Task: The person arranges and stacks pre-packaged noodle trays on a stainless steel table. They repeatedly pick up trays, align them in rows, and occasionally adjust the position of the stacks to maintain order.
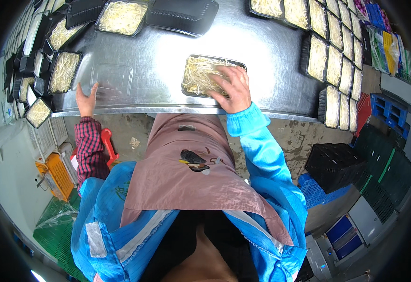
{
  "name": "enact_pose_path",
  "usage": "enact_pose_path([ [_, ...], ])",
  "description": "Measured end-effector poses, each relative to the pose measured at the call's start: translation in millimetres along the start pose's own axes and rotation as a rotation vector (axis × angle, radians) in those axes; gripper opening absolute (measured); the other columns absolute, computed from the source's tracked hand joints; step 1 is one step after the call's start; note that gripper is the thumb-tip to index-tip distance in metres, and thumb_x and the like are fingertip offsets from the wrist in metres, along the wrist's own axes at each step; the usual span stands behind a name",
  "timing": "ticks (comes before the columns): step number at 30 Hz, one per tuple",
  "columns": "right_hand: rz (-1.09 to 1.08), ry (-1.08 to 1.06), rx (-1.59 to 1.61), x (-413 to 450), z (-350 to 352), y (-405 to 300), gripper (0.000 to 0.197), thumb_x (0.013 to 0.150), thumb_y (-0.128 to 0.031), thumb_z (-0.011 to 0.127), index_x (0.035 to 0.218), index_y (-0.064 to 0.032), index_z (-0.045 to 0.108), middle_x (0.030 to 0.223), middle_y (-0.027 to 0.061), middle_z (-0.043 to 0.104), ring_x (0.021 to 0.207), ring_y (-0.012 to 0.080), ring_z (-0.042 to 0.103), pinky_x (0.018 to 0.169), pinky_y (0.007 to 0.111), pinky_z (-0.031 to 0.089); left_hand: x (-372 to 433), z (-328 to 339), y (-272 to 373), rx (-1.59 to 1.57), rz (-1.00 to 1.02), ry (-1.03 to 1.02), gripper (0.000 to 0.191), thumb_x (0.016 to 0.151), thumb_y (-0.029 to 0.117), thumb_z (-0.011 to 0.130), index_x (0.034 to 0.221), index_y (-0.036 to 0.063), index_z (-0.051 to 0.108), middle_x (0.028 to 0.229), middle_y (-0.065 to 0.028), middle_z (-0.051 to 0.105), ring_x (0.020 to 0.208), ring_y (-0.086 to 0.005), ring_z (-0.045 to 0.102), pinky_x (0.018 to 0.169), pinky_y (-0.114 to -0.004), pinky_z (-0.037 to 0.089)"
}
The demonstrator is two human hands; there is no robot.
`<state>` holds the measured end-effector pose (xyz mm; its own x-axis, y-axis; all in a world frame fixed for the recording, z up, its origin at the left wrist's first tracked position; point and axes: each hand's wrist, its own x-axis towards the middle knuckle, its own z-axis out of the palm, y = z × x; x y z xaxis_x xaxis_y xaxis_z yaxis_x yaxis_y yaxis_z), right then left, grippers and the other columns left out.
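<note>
On the steel table (149, 70) before me, my right hand (234, 86) rests with bent, spread fingers on the bean sprouts (202, 75) in a black plastic tray (185, 92); whether it grips any sprouts cannot be told. At the left, my left hand (86, 98) is at the table's front edge, thumb and fingers apart, holding nothing. It is just below and right of another black tray of sprouts (65, 72). Right of that hand lies a clear plastic lid or tray (113, 83), flat on the steel.
Filled sprout trays stand in rows at the right (332, 63) and more crowd the left end (38, 112). Empty black trays (182, 16) lie along the far side beside a filled one (122, 17). Black crates (334, 165) and an orange crate (55, 176) stand below the table.
</note>
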<state>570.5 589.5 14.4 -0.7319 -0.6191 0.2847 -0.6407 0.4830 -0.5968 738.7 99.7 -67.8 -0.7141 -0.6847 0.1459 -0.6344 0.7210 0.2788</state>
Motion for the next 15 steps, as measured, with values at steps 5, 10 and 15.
enact_pose_path([
  [5,-0.025,0.003,-0.048,5,27,5,0.018,0.068,-0.011,0.071,0.086,-0.0112,0.068,0.102,0.0039,0.059,0.103,0.025,0.052,0.099,0.047,0.033,27,1,-10,-0.062,-0.155,-0.368,0.077,0.063,0.033,0.085,0.122,-0.0022,0.05,0.092,-0.0098,0.063,0.082,-0.0176,0.059,0.076,-0.03,0.048],
  [10,-0.047,0.088,0.046,10,6,-4,0.02,0.066,-0.008,0.072,0.085,-0.0065,0.068,0.107,0.0098,0.058,0.104,0.0303,0.052,0.096,0.046,0.035,26,37,-77,-0.415,-0.191,-0.384,0.031,0.073,0.023,0.077,0.094,0.0043,0.066,0.071,-0.0026,0.062,0.065,-0.0143,0.057,0.064,-0.028,0.047],
  [15,0.251,0.16,0.149,0,-12,-31,0.019,0.075,0.001,0.066,0.093,-0.0027,0.067,0.103,0.0128,0.061,0.099,0.0302,0.056,0.088,0.037,0.045,3,5,-8,-0.215,-0.146,-0.319,0.02,0.082,0.019,0.066,0.09,0.0018,0.063,0.077,-0.0093,0.066,0.07,-0.0193,0.063,0.066,-0.031,0.048],
])
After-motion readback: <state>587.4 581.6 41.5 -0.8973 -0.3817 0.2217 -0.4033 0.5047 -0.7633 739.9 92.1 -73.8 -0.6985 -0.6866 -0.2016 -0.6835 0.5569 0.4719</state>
